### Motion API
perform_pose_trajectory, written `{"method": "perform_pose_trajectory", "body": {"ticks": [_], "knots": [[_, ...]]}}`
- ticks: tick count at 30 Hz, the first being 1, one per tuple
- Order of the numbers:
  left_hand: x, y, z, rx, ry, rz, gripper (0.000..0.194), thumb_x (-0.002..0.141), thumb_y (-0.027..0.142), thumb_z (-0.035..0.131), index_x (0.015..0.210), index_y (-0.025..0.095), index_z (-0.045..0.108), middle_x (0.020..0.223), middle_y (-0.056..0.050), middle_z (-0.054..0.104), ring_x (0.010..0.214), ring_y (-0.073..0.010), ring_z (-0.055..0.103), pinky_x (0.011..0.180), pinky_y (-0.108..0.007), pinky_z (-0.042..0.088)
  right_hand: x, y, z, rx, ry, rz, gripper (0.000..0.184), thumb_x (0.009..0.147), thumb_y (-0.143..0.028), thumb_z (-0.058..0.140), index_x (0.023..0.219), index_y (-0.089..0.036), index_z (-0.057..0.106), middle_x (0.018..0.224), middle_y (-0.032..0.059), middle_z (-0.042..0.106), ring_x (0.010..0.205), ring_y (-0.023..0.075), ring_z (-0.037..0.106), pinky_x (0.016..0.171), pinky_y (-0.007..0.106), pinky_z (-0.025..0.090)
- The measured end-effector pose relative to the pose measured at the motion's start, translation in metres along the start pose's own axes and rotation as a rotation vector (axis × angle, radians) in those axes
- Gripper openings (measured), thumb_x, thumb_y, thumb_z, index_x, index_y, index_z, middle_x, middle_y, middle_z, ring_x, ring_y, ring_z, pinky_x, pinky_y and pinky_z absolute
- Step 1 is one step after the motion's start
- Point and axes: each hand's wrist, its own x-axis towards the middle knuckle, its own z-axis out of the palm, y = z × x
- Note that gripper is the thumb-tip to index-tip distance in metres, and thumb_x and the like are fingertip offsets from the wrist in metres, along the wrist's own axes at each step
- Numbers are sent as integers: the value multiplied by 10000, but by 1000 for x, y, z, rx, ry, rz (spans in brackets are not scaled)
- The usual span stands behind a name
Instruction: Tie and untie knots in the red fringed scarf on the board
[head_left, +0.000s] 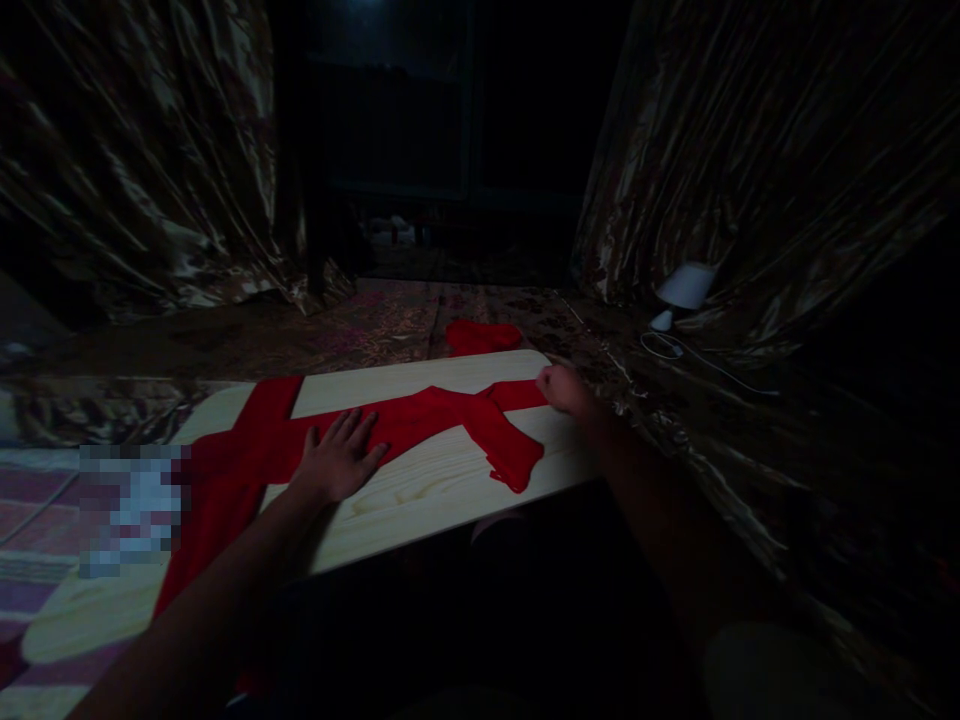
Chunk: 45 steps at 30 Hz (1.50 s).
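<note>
1 white lamp (688, 287) between cord and seemingly patterned curtain (757, 150)

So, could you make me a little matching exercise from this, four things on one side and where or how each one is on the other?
Column one:
1. left hand
2. right hand
3. lamp
4. board

Column two:
A. white, near a curtain
B. closed on one end of the red cloth
C. pale, with wood grain
D. flat, fingers spread

Right pairs: 1-D, 2-B, 3-A, 4-C
</note>
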Motion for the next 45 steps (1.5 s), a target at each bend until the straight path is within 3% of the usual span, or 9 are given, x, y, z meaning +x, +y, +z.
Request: {"method": "perform_pose_trajectory", "body": {"ticks": [7, 16, 18, 22, 24, 28, 34, 40, 45], "knots": [[-2, 3, -4, 12, -13, -16, 755, 961, 637, 223, 1608, 249, 215, 1671, -79, 157, 1538, -319, 148, 1179, -656, 136, 30, -52, 26, 81, -132, -273, 430, 801, -339, 736, 1206, -199, 711, 1237, 113, 703, 1197, 231, 600, 1051, 270, 403], [-2, 1, -4, -13, -18, -7, 755, 965, 647, 198, 1613, 260, 190, 1676, -68, 137, 1545, -299, 124, 1182, -665, 115, 47, -79, 13, -90, -454, -314, 315, 707, -194, 746, 1019, -164, 724, 936, 44, 747, 763, 177, 647, 629, 219, 414], [-2, 1, -4, -31, -12, -10, 749, 968, 640, 204, 1614, 262, 186, 1677, -71, 131, 1545, -302, 126, 1186, -658, 116, 40, -82, 8, -184, -310, -345, 206, 801, -186, 668, 1001, -159, 708, 940, 72, 734, 788, 192, 639, 654, 243, 410], [-3, 1, -3, -55, 52, -60, 742, 986, 592, 156, 1624, 215, 107, 1682, -100, 77, 1548, -293, 108, 1199, -626, 135, 20, -81, 3, -354, 242, -373, 259, 941, -110, 442, 1091, -129, 653, 1100, 167, 671, 1016, 261, 585, 856, 327, 411], [-3, 1, -3, -58, 84, -94, 750, 989, 576, 138, 1625, 184, 78, 1682, -110, 60, 1551, -286, 82, 1204, -609, 145, 11, -75, 6, -435, 287, -437, 273, 966, -123, 405, 1093, -126, 647, 1104, 181, 649, 1066, 287, 546, 914, 367, 393], [-3, 2, -2, -56, 105, -98, 797, 973, 612, 186, 1622, 157, 108, 1679, -132, 80, 1551, -301, 74, 1203, -605, 151, -2, -58, 23, -522, 65, -587, 266, 963, -122, 423, 1074, -145, 663, 1061, 158, 649, 1047, 281, 540, 887, 371, 402], [-1, 0, 0, -45, 77, -84, 824, 949, 641, 230, 1620, 170, 149, 1673, -138, 128, 1545, -317, 112, 1200, -615, 135, -6, -46, 33, -332, 46, -608, 265, 844, -54, 538, 1045, -154, 678, 1057, 118, 659, 1043, 244, 566, 884, 323, 420], [0, 0, 1, -31, 59, -88, 835, 937, 651, 230, 1617, 171, 169, 1672, -130, 140, 1534, -333, 158, 1200, -622, 131, 19, -64, 33, 46, -79, -537, 194, 841, -159, 605, 975, -164, 745, 1086, 75, 715, 997, 175, 636, 893, 240, 447], [0, 0, -1, -32, 58, -84, 813, 939, 631, 242, 1611, 175, 205, 1668, -125, 174, 1537, -324, 154, 1197, -624, 138, 34, -87, 33, 11, -240, -449, 427, 813, -200, 687, 1240, -186, 680, 1289, 85, 681, 1102, 190, 639, 888, 211, 450]]}}
